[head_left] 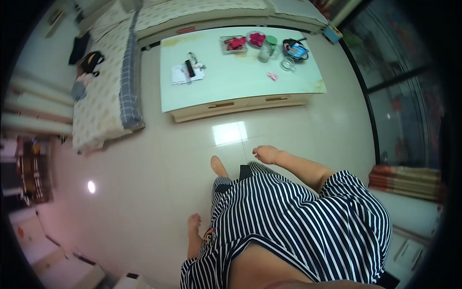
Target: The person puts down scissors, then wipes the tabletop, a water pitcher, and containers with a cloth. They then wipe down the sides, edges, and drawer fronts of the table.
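Observation:
My right hand (265,154) hangs in front of my striped shirt (293,212), above the tiled floor. Its fingers are loosely bent, and nothing shows in them. My left hand (194,222) is low at my left side, beside the shirt, with its fingers slightly curled and no object visible in it. One bare foot (219,166) is stretched forward on the floor. Neither hand touches any furniture. The nearest piece ahead is a low white-topped table (226,86) with drawers.
The table bears papers (185,75) with a dark object, a tray of red items (234,45), a green-lidded jar (265,52), a glass mug (288,64) and a dark container (295,50). A sofa (103,101) stands left; glass doors (399,91) line the right.

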Demonstrator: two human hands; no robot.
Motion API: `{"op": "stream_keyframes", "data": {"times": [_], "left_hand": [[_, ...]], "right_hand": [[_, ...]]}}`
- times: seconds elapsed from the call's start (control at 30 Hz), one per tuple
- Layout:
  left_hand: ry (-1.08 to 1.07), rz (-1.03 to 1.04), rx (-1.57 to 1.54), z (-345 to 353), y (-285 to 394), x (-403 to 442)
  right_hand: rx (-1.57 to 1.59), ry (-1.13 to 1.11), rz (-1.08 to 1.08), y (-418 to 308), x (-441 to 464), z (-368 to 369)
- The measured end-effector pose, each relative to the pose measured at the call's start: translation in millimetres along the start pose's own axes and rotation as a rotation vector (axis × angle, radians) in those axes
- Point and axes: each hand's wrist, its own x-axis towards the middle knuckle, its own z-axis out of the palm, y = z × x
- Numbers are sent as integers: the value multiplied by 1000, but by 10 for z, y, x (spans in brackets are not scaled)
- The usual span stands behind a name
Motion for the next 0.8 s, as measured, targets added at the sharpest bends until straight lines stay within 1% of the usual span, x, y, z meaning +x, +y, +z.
{"op": "stream_keyframes", "data": {"times": [0.03, 0.07, 0.13, 0.17, 0.23, 0.3, 0.37, 0.4, 0.47, 0.5, 0.6, 0.63, 0.67, 0.7, 0.77, 0.8], "left_hand": [[52, 73, 117, -372, 430, 50], [159, 15, -89, -575, 717, 252], [254, 98, -103, -1004, 1493, 561], [261, 105, -134, -1151, 1961, 609], [253, 149, -205, -1353, 2917, 463], [239, 181, -217, -1365, 3622, 570], [175, 234, -208, -1246, 4198, 669], [175, 223, -194, -1158, 4332, 698], [51, 232, -145, -903, 4555, 789], [57, 210, -142, -752, 4636, 826], [-144, 154, 62, -182, 4672, 817], [-207, 142, 156, -54, 4656, 851], [-250, 126, 177, 73, 4728, 816], [-314, 159, 89, -59, 4754, 753], [-205, 136, 149, -5, 4947, 841], [-137, 164, 296, -33, 5204, 901]], "right_hand": [[27, 3, 24, 112, 97, -70], [83, 93, 47, 247, 173, -123], [196, 233, 106, 458, 281, -235], [218, 231, 119, 560, 343, -315], [334, 310, 211, 720, 322, -631], [387, 345, 258, 1029, 534, -667], [387, 419, 317, 1336, 759, -823], [440, 424, 359, 1462, 857, -933], [441, 438, 370, 1741, 1091, -1100], [438, 451, 379, 1894, 1258, -1128], [437, 364, 411, 2455, 1782, -1334], [421, 394, 418, 2693, 2024, -1281], [407, 427, 427, 2958, 2222, -1179], [408, 452, 461, 2927, 2282, -1344], [419, 495, 502, 3205, 2549, -1522], [416, 516, 530, 3352, 2699, -1609]]}}
